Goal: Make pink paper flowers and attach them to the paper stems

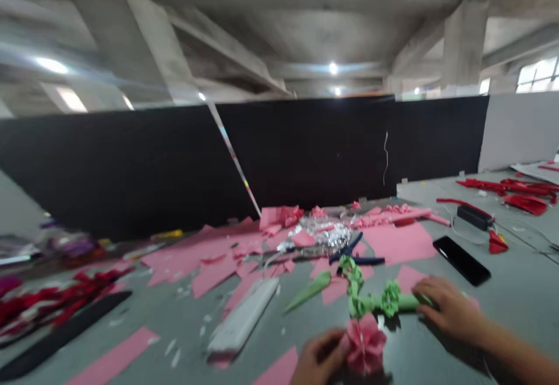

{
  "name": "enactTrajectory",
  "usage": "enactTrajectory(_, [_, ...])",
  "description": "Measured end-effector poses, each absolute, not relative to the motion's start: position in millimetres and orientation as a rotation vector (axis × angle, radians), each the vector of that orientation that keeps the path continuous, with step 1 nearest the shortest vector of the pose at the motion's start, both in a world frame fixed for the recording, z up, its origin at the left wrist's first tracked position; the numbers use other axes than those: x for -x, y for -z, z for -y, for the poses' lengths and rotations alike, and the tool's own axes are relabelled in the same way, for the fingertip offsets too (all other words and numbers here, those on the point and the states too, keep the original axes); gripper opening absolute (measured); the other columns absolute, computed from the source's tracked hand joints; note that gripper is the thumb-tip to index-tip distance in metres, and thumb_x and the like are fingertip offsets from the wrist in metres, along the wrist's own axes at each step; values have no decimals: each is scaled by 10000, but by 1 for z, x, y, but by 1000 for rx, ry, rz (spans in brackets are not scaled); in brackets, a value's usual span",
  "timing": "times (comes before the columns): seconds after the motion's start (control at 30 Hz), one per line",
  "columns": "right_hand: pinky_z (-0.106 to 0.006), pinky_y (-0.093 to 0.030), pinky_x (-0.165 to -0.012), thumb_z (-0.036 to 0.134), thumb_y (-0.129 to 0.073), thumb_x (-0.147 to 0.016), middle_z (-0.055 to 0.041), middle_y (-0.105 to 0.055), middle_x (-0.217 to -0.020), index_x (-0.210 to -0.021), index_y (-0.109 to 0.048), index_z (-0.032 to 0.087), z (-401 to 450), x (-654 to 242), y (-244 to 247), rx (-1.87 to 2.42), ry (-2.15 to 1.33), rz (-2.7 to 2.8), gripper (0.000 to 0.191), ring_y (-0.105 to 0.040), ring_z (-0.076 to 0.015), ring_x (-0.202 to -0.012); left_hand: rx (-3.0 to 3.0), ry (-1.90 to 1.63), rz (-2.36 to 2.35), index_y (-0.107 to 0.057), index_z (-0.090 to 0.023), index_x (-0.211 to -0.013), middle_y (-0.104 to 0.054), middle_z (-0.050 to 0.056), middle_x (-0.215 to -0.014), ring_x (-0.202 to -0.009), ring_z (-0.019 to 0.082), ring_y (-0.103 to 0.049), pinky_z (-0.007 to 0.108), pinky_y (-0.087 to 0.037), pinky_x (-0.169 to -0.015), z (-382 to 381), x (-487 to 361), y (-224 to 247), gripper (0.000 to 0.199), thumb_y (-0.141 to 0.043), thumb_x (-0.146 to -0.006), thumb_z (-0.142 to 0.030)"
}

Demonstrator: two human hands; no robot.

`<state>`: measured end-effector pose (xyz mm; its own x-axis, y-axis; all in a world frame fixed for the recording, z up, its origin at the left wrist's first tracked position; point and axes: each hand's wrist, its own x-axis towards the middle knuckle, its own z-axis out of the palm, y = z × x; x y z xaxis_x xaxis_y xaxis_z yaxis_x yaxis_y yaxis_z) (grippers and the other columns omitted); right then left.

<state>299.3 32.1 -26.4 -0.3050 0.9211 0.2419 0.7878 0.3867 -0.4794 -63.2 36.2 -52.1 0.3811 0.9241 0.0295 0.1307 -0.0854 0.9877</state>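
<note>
My left hand (319, 357) pinches the edge of a pink paper flower (365, 343) near the table's front edge. Just behind it, a green paper stem (407, 302) lies across the table, and my right hand (448, 308) has its fingers closed over the right end. A ruffled green piece (391, 299) sits at the stem's left end. Curled green paper strips (354, 283) run from there to the flower and up toward the blue-handled pliers-like tool (356, 252). A pointed green paper leaf (309, 292) lies to the left.
A black phone (462, 260) lies beyond my right hand. A white power strip (244, 318) is on the left. Pink paper sheets (397, 243), crumpled foil (325, 235) and red paper pieces (510, 187) cover the back. A black partition (305, 158) stands behind the table (174, 309).
</note>
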Motion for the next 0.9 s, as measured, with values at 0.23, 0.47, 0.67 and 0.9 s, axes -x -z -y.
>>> enactTrajectory(0.23, [-554, -557, -1066, 308, -579, -1072, -131, -773, -1278, -1304, -761, 224, -35, -307, 5, 1329, -219, 2158, 307, -704, -326, -1194, -1080, -895, -1059, -862, -172, -989, -815, 120, -957, -846, 239, -704, 297, -539, -774, -21, 49, 19, 518, -900, -764, -637])
enactTrajectory(0.47, [-524, -585, -1002, 320, -576, -1071, -87, -794, -1199, -1227, -783, 250, -30, -301, 6, 1282, -227, 2170, 269, -726, -294, -1109, -1116, -871, -1042, -845, -163, -1002, -816, 119, -932, -793, 232, -716, 323, -576, -745, -16, 50, 17, 406, -860, -834, -533])
enactTrajectory(0.67, [-471, -594, -923, 313, -588, -1067, -72, -794, -1089, -1121, -785, 250, -29, -300, 2, 1249, -247, 2129, 213, -729, -275, -1030, -2019, -1224, -1009, -815, -249, -999, -797, 69, -1006, -933, 217, -755, 325, -612, -831, -7, 55, 7, 155, -696, -962, -156])
enactTrajectory(0.9, [-388, -598, -838, 278, -630, -1068, -61, -784, -984, -1061, -763, 235, -16, -280, -16, 1081, -493, 2051, 139, -732, -222, -933, -2673, -1575, -908, -740, -231, -1104, -710, 32, -970, -915, 177, -681, 296, -567, -848, 1, 46, -7, 377, -654, -893, 69])
